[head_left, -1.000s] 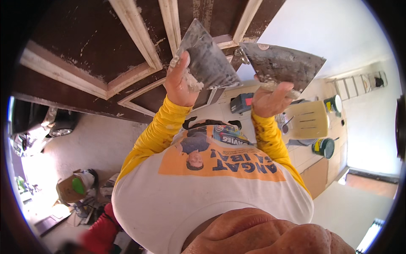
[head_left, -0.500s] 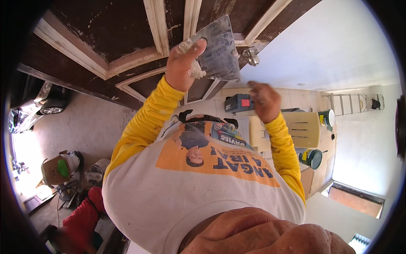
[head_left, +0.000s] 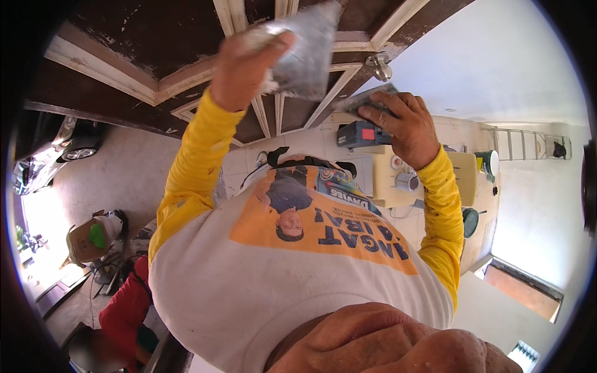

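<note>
Left hand (head_left: 245, 68) holding putty blade (head_left: 305, 53), tilted up-right

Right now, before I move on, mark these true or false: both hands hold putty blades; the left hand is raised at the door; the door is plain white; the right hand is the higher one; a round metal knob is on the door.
1. Both hands hold blades: true. The left hand grips a wide grey putty-smeared blade; the right hand holds a smaller grey blade.
2. Left hand raised at the door: true.
3. Door plain white: false. The dark brown panelled door has pale mouldings.
4. Right hand higher: false; it is lower.
5. Round metal doorknob on door: true.
</note>
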Demonstrator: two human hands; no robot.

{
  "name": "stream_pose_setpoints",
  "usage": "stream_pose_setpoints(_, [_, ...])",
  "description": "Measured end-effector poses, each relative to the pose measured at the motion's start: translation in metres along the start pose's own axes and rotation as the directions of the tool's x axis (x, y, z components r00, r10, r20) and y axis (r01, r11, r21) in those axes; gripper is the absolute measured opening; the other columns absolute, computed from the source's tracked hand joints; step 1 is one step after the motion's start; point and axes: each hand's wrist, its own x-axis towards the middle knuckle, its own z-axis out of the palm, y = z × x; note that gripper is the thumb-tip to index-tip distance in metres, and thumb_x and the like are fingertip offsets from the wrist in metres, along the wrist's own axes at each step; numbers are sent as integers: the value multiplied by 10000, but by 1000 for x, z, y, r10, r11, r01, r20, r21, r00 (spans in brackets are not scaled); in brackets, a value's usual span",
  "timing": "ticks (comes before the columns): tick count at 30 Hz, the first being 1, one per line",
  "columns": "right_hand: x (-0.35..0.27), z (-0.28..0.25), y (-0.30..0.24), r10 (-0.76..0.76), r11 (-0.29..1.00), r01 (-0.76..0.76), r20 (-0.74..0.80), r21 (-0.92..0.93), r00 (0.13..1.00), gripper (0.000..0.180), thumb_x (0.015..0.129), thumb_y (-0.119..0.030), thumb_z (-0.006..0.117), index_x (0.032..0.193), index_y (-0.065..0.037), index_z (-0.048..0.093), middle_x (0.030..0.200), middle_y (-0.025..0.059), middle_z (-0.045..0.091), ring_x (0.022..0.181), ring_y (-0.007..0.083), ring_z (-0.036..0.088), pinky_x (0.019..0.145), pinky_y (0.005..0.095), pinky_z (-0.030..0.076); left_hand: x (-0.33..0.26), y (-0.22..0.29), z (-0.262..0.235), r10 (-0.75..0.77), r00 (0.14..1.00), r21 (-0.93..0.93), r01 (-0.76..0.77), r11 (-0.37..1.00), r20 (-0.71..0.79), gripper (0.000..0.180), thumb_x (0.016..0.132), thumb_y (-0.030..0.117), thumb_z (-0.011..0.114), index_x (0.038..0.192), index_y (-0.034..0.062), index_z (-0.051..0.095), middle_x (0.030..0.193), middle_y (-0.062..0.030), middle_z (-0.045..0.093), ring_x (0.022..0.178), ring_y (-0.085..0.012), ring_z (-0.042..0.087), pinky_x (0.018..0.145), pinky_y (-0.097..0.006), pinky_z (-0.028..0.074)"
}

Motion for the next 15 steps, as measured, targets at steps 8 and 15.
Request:
stream_pose_setpoints(8, [50,79,-3,200,938,-266,-282,-220,938,591,757,15,582,1313,-182,607,1300,20,617,999,260,544,912,387,424,-41,8,-57,-769,640,-636,586,502,-18,302,907,139,677,1143,-47,653,1105,-110,673,974,-197,650,908,-304,511])
stream_pose_setpoints(15, [78,94,-4,190,913,-266,-253,-310,949,621,777,29,586,1343,-227,596,1369,-34,599,1061,271,532,970,392,378,-63,11,-43,-826,562,-693,579,430,-42,298,859,104,723,1120,-23,655,1124,-78,657,1003,-154,619,922,-288,488])
